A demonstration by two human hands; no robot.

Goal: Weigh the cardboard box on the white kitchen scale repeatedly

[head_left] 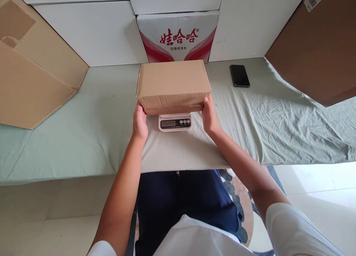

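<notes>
A closed brown cardboard box (174,80) is held between my two hands, over a small white digital scale (175,129). My left hand (140,122) grips the box's left end near its lower front corner. At the right end, my right hand (209,114) wraps the matching corner, thumb on the front face. The scale's front panel, with a grey display and several round buttons, shows below the box; its display looks blank. The box hides the weighing plate, so I cannot tell whether the two touch. Most of my fingers are hidden behind the box ends.
A pale green cloth (111,137) covers the table, wrinkled at the right. A black phone (239,76) lies right of the box. Behind stands a white-and-red carton (178,35) among white panels (91,33). Large cardboard sheets flank the table, left (36,74) and right (319,45).
</notes>
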